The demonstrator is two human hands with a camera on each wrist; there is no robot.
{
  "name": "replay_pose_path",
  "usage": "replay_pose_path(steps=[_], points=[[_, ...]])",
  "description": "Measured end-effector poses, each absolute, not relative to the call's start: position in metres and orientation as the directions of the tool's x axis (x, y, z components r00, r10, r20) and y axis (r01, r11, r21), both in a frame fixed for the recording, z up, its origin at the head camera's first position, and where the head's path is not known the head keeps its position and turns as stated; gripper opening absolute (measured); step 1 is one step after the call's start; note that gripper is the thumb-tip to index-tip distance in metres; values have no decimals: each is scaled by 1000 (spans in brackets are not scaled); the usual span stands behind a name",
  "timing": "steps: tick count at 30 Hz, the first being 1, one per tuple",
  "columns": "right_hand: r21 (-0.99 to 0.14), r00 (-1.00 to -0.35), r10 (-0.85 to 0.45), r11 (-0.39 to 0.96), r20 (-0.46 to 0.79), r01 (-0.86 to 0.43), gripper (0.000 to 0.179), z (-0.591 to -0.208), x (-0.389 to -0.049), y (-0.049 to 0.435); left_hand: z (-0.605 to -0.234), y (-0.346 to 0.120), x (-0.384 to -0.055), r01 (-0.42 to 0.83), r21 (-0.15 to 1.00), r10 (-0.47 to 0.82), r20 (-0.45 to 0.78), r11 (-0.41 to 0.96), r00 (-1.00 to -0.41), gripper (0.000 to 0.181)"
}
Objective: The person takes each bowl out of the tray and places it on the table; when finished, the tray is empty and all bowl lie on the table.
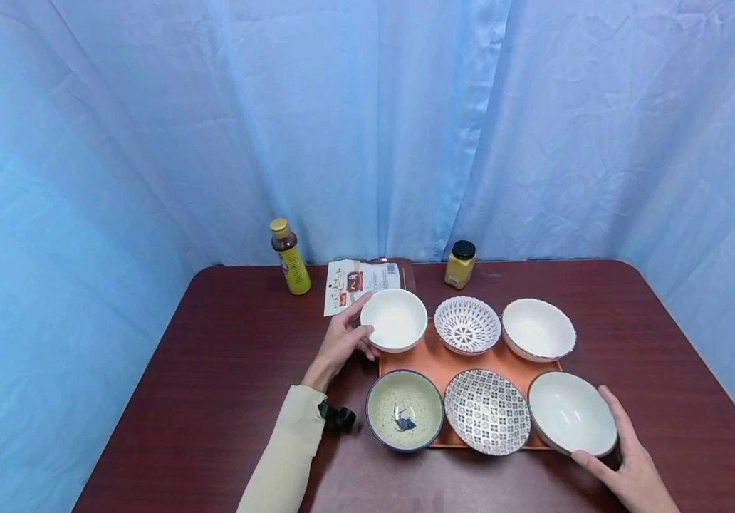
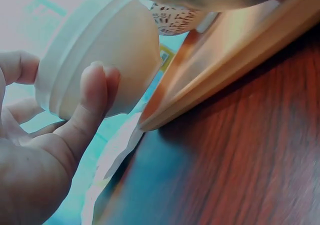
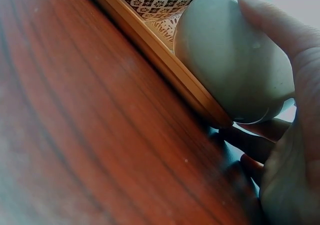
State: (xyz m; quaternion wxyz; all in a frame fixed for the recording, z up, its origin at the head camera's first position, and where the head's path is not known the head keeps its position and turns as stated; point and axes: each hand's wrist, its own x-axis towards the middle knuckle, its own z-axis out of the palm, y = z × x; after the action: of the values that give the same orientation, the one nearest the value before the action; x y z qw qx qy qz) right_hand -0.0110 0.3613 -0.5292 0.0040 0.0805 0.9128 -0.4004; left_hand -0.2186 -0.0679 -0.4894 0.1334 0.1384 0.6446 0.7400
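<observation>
My left hand (image 1: 342,338) grips a plain white bowl (image 1: 394,319) by its left side, thumb toward me and fingers round the far side. In the left wrist view, the thumb (image 2: 92,97) lies against the outer wall of this bowl. My right hand (image 1: 630,456) holds a pale grey-green bowl (image 1: 572,413) at its right side, thumb at the near rim; in the right wrist view the other fingers (image 3: 250,142) curl beneath it. Both bowls stand at opposite corners of an orange tray (image 1: 438,360), overlapping its edges.
Between them on the tray are a white lattice-patterned bowl (image 1: 466,325), a white bowl with a wavy rim (image 1: 538,329), a checked patterned bowl (image 1: 488,412) and a speckled blue-rimmed bowl (image 1: 404,411). Behind stand a yellow bottle (image 1: 292,260), a white packet (image 1: 361,280) and a black-lidded jar (image 1: 460,265).
</observation>
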Motion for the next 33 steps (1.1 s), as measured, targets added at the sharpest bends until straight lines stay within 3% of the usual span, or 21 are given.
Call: replay_pose_path(steps=[12,33], points=[[-720,-987,145,677,-72,152,98,-528,-11,361,-489,-102,-219,-1,989,311,45,-149,-949,70],[-727,-988,143,672,-59,141,100,-527,-11,360,-504,-136,-217,-68,991,229,-39,-118,-973,71]])
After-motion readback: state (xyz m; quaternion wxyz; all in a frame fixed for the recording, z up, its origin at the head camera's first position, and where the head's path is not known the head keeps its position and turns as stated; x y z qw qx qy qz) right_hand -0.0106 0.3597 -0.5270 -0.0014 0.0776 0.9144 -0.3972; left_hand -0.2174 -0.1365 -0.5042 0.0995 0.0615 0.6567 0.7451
